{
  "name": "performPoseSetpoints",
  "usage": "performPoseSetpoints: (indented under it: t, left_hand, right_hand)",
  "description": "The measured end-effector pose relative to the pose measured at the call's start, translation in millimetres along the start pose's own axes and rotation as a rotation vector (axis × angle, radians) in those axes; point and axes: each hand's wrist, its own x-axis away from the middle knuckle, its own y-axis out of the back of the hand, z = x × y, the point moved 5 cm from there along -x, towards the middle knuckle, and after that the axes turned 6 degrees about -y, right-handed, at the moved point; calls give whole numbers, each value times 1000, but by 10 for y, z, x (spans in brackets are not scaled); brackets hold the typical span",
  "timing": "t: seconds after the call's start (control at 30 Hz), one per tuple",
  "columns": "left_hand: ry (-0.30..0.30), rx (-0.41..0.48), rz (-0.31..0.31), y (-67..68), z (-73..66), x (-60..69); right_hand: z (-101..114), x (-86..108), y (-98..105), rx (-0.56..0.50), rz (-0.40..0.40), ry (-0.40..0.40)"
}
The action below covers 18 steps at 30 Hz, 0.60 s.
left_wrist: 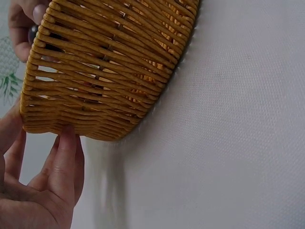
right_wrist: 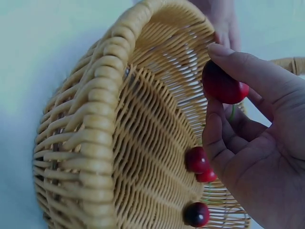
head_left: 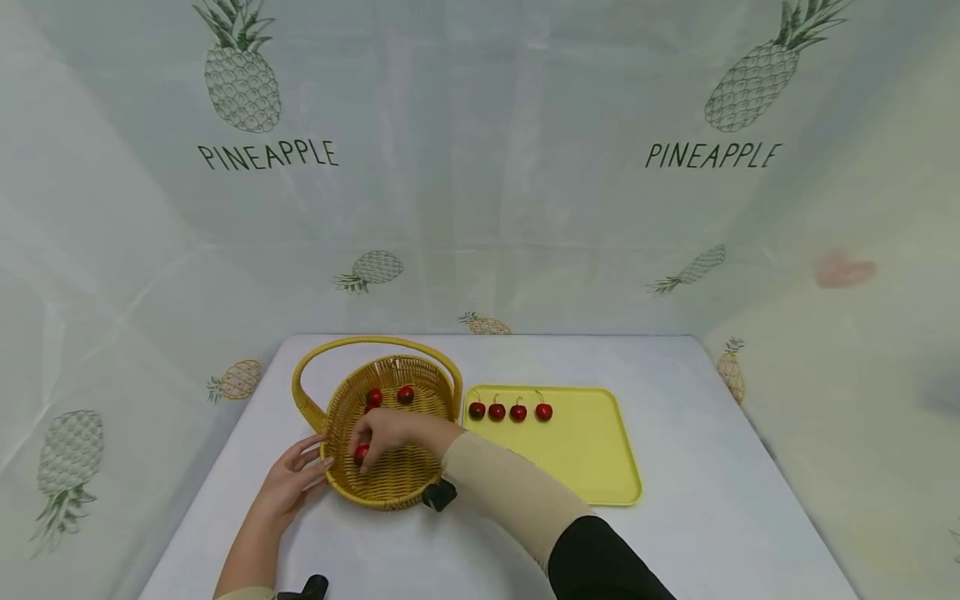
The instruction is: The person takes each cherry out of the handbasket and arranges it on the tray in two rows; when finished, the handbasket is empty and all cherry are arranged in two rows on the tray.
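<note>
A yellow wicker basket (head_left: 435,392) with a tall arched handle stands on the left of the white table. My right hand (head_left: 386,432) is over its inside and pinches a dark red cherry (right_wrist: 224,83) between thumb and fingers; a short green stem hangs under the fruit. More cherries (right_wrist: 197,160) lie in the basket beyond this hand. At the basket's left side my left hand (head_left: 288,483) holds the rim, with fingertips (left_wrist: 68,136) against the woven wall (left_wrist: 109,62). Part of the basket floor is hidden under the right hand and forearm.
A yellow tray (head_left: 570,450) lies right of the basket, with several stemmed cherries (head_left: 518,412) in a row along its far side. My right forearm crosses the tray's near left corner. A pineapple-print curtain (head_left: 480,208) hangs behind the table.
</note>
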Motion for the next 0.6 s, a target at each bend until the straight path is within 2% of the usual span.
performPoseSetpoints:
  t: [0.3,0.6]
  left_hand:
    - [8,23,-7,20,-12,18]
    - [9,27,-7,10,-21,-8]
  right_hand:
    - [54,313,72,-45,18,34]
    - [-66,612,166,-71,-30,32]
